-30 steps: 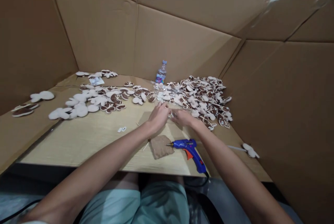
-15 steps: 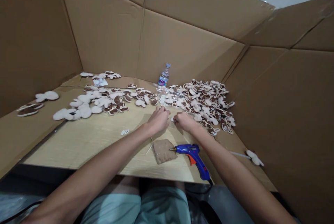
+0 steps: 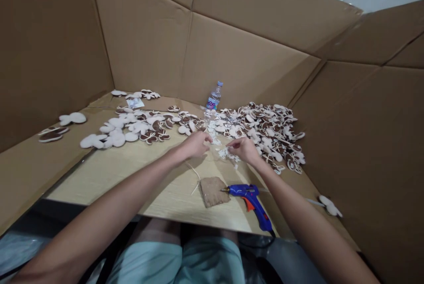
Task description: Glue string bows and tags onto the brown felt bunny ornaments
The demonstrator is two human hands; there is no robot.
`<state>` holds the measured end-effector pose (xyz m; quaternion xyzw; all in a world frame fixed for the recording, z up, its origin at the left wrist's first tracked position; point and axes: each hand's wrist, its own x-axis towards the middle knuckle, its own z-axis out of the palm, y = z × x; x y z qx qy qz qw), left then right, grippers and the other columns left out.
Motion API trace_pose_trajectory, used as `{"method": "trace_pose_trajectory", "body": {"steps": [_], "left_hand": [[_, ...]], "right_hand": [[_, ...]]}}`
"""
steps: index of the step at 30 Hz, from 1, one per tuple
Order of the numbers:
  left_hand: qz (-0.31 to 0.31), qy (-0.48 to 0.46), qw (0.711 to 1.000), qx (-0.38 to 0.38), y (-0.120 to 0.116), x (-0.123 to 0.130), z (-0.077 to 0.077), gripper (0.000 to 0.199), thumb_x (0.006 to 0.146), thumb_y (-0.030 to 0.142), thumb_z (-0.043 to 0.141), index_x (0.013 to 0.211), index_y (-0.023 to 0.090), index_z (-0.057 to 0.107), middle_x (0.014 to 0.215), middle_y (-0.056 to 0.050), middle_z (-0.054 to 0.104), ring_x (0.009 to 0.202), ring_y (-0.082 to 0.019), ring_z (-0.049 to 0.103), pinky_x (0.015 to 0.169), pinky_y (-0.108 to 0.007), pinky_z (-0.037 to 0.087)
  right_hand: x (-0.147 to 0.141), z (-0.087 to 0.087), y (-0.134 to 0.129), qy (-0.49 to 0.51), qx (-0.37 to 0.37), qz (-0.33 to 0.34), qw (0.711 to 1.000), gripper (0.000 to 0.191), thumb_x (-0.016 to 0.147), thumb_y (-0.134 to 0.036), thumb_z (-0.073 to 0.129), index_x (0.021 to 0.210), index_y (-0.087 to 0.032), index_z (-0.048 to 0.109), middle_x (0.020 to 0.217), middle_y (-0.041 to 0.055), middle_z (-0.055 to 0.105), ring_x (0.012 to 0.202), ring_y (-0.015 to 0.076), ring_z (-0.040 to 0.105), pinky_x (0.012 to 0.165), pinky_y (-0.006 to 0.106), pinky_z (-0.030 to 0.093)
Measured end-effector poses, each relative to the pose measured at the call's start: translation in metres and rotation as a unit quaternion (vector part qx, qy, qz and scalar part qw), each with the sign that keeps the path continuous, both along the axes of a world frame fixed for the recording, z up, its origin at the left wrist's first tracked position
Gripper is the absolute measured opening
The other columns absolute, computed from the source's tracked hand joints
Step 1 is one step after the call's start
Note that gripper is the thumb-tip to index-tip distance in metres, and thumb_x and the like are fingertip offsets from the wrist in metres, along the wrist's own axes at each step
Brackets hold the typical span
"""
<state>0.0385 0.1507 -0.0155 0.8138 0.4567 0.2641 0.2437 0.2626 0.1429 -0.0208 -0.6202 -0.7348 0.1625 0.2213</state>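
Observation:
Several small white labels [image 3: 225,153] lie loose on the table between and beside my hands. My right hand [image 3: 244,149] is over them, thumb and fingertips pinched together; what they hold, if anything, is too small to make out. To the left, my left hand [image 3: 197,144] has its fingers curled in, and its grip is hidden. A thin cream cord [image 3: 194,171] lies below my left hand. Nearer me, a blue glue gun [image 3: 245,190] with an orange trigger rests its nozzle on a brown cardboard square [image 3: 213,191].
Many brown-and-white bow-shaped pieces are heaped [image 3: 268,129] at the back right, with more pale pieces [image 3: 115,131] to the left. A water bottle [image 3: 214,97] stands at the back. Cardboard walls [image 3: 251,50] enclose the table. One white piece [image 3: 330,206] lies far right.
My hands have moved apart, uncovering the small white labels between them. The left hand shifted left, the right hand slightly right. The whole view has shifted a little. The glue gun stays in place.

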Motion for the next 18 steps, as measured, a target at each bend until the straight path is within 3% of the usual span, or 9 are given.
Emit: {"method": "trace_pose_trajectory", "body": {"steps": [4,8,14,18], "left_hand": [[0.058,-0.014,0.998,-0.015,0.003,-0.025,0.006,0.020,0.075,0.012,0.061,0.090,0.017,0.072,0.095,-0.012,0.074,0.080,-0.024,0.069,0.073,-0.035,0.051],[0.099,-0.019,0.995,-0.010,0.004,-0.045,0.021,0.017,0.075,0.013,0.061,0.086,0.016,0.073,0.092,-0.011,0.074,0.079,-0.024,0.068,0.073,-0.035,0.050],[0.127,-0.024,0.991,0.018,-0.002,-0.067,0.044,0.017,0.076,0.016,0.060,0.088,0.016,0.072,0.093,-0.009,0.075,0.083,-0.021,0.067,0.074,-0.032,0.049],[0.133,-0.014,0.991,0.009,-0.006,-0.087,0.048,0.017,0.077,0.020,0.059,0.089,0.017,0.072,0.090,-0.007,0.075,0.079,-0.019,0.066,0.070,-0.028,0.048]], "right_hand": [[-0.011,0.011,-0.008,0.112,-0.064,0.025,0.991,0.025,0.069,-0.026,0.067,0.085,-0.008,0.075,0.062,0.0049,0.071,0.055,0.0144,0.064,0.053,0.025,0.052],[-0.053,0.021,-0.017,0.186,-0.129,0.088,0.970,0.022,0.070,-0.023,0.069,0.087,-0.011,0.074,0.071,0.0050,0.074,0.060,0.0133,0.067,0.058,0.026,0.056],[-0.140,0.020,-0.024,0.199,-0.169,0.180,0.948,0.015,0.073,-0.012,0.069,0.087,-0.012,0.074,0.069,0.0022,0.073,0.057,0.0110,0.065,0.053,0.020,0.054],[-0.157,0.020,-0.025,0.175,-0.164,0.190,0.952,0.020,0.081,-0.012,0.060,0.096,-0.013,0.073,0.088,0.0063,0.075,0.066,0.0134,0.068,0.055,0.022,0.056]]}}
